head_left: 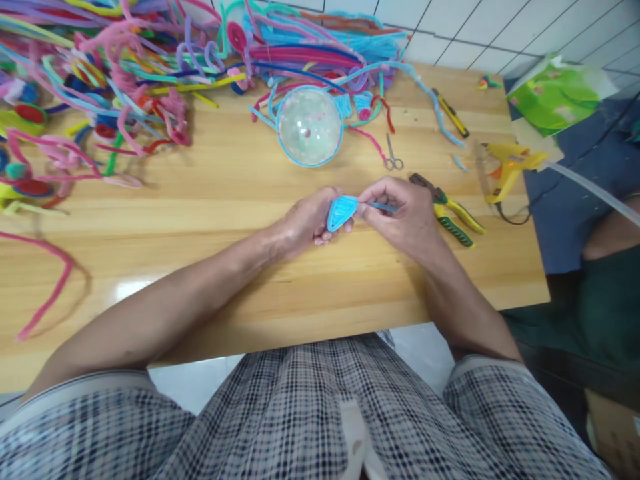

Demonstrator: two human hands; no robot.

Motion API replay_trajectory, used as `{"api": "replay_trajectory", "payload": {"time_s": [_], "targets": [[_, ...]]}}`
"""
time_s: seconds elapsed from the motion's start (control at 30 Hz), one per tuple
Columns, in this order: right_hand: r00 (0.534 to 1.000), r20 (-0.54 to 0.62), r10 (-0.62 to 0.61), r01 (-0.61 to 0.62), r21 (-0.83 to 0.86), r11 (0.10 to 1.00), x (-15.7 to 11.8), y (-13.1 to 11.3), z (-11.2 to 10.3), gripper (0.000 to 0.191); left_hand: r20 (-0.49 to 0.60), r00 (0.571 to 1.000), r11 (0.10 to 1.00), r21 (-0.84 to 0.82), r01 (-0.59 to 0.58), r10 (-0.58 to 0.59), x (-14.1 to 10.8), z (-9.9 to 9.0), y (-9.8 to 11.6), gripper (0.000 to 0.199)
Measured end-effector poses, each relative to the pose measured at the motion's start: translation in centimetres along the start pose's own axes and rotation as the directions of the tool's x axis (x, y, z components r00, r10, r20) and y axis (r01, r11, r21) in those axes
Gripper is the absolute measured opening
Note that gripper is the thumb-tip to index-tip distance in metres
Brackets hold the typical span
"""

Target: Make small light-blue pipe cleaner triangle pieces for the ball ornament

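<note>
Over the middle of the wooden table, my left hand (320, 217) is closed around a small blue piece shaped from pipe cleaner (342, 212), pointed at one end and filled with close rows. My right hand (400, 210) pinches the blue pipe cleaner's loose end (381, 207), where it leaves the shaped piece on the right. Parts of the left fingers are hidden behind the piece. Just right of my right hand lie pliers (453, 212) with yellow and green handles. Small scissors (393, 155) rest above it.
A clear bowl-like dome (310, 127) with a blue rim stands ahead. Pipe cleaners (310, 50) are heaped along the back and left. A yellow glue gun (513, 167) and a utility knife (450, 113) lie right. Another person's leg (607, 293) is beyond the table's right edge.
</note>
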State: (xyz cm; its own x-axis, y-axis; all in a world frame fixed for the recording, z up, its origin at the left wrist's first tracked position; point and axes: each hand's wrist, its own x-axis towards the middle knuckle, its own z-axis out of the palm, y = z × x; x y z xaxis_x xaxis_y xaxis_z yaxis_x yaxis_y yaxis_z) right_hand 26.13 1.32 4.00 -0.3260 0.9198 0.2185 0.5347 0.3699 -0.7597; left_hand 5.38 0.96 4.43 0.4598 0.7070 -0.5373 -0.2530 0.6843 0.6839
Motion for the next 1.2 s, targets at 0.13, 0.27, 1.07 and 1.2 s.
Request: {"api": "replay_trajectory", "payload": {"time_s": [0.13, 0.27, 1.07, 1.2], "targets": [[1.000, -0.001, -0.028, 0.028, -0.001, 1.000, 0.1, -0.1, -0.2, 0.009, 0.006, 1.000, 0.999, 0.051, -0.001, 0.001, -0.1, 0.1, 0.1, 0.066], [0.999, 0.015, -0.036, 0.036, -0.001, 0.999, 0.2, -0.3, -0.3, 0.004, 0.045, 0.999, 0.991, 0.130, -0.015, 0.009, 0.1, -0.2, 0.0, 0.081], [0.985, 0.027, -0.169, 0.170, -0.034, 0.985, 0.3, -0.1, -1.0, 0.007, 0.190, 0.973, 0.913, 0.358, -0.195, 0.133, 0.3, -1.5, -1.1, 0.036], [0.986, 0.031, -0.161, 0.162, -0.028, 0.986, 0.2, 0.0, -0.9, 0.006, 0.217, 0.945, 0.859, 0.404, -0.315, 0.245, 0.5, -2.1, -1.8, 0.027]]}}
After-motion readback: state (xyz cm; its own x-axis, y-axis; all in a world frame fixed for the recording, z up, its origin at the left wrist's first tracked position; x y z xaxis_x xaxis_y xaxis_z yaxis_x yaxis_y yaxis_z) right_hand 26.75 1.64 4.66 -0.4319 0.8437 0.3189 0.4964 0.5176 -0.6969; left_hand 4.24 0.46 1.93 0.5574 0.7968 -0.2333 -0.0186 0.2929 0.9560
